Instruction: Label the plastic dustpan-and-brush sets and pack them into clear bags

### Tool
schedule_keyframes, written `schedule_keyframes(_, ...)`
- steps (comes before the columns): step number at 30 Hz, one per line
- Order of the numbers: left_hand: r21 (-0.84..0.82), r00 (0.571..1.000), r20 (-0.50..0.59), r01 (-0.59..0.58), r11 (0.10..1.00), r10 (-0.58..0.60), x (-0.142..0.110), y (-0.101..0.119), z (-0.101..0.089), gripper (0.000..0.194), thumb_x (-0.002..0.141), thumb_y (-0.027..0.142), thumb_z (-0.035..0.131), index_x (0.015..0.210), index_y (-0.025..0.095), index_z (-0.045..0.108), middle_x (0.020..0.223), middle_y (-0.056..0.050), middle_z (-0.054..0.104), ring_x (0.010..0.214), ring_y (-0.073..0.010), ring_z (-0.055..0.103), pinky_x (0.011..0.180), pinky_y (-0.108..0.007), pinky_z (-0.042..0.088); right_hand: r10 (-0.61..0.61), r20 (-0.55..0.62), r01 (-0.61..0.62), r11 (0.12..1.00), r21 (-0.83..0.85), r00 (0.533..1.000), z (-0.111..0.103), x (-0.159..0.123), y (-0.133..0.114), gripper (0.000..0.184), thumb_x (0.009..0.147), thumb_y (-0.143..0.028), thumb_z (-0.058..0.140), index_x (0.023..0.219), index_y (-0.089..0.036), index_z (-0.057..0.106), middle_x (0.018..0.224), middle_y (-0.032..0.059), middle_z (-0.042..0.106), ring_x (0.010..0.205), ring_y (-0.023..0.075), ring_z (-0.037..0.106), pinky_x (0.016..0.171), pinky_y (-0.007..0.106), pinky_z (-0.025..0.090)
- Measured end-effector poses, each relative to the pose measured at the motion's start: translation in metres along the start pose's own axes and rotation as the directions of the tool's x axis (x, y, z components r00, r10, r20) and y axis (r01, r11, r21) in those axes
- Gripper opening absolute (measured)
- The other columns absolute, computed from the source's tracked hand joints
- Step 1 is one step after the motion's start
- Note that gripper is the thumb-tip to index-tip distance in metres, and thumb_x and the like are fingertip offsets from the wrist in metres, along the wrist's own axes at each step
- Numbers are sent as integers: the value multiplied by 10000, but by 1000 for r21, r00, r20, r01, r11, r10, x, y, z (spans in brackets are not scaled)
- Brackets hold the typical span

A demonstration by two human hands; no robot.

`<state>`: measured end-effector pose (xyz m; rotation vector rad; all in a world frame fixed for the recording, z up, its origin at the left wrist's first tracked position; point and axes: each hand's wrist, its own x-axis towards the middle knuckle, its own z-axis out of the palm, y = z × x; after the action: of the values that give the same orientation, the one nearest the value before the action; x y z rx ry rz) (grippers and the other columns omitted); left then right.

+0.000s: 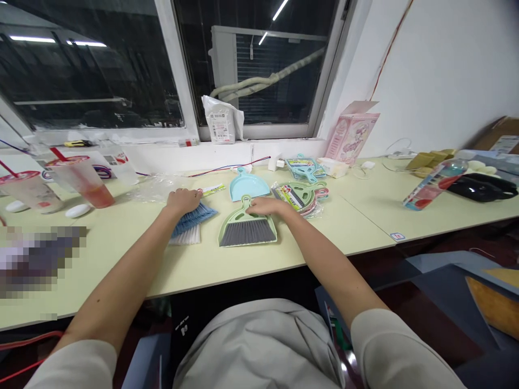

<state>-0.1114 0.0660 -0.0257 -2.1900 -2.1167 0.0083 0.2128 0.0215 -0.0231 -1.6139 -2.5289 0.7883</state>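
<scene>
Left hand (183, 200) flat on blue brush (190, 219); right hand (265, 206) pinching green brush (246, 227); blue dustpan (248, 186) behind.

A pale yellow-green table (227, 259) is set against the window wall, and a second table (438, 213) of the same colour is butted to its right. On the first, a green hand brush (247, 228) is laid near the middle, with a blue brush (192, 217) just left of it over a white one (187, 236). A light blue dustpan (248, 186) is placed behind them. Packaged dustpan sets (302, 195) are stacked to the right, and more (305, 166) are found further back. Two lidded drink cups (83, 181) are stood at the left. On the second table, a bottle (433, 185) is laid on its side beside a black object (482, 187).
</scene>
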Motion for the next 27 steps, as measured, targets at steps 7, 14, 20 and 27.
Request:
schedule_keyframes(7, 104, 997, 53, 55, 993, -60, 59, 6, -9, 675, 915, 553, 536, 1339, 48, 677, 1348, -305, 659, 1251, -437, 615, 1022, -479, 456, -7, -3, 7, 1000, -7, 1000, 1, 1, 3, 315, 893, -491, 570, 804, -190, 548, 753, 25, 591, 610, 144, 510, 522, 278, 281)
schedule_keyframes(14, 70, 992, 42, 115, 991, -118, 77, 11, 1, 723, 756, 513, 747, 1304, 48, 667, 1354, -329, 637, 1307, -479, 551, 1049, -516, 419, -17, 6, 17, 1000, 10, 1000, 1, 2, 4, 314, 879, -488, 577, 777, -196, 524, 711, 8, 540, 587, 139, 473, 525, 286, 273)
schedule_keyframes(20, -57, 983, -72, 165, 985, -169, 73, 7, 5, 596, 790, 333, 718, 1288, 14, 639, 1326, -348, 635, 1288, -448, 578, 1044, -497, 429, -23, 4, 23, 999, 39, 1000, 1, 2, 4, 323, 852, -485, 600, 740, -191, 529, 697, 26, 557, 583, 148, 480, 531, 298, 283)
schedule_keyframes(27, -434, 936, -317, 0, 901, -153, 39, 8, -24, 228, 850, 299, 615, 1009, 148, 679, 1058, -183, 747, 1031, -318, 681, 883, -381, 514, -27, 1, 27, 999, 45, 1000, 0, 1, 4, 351, 866, -497, 598, 716, -202, 481, 663, 12, 518, 569, 144, 463, 528, 299, 276)
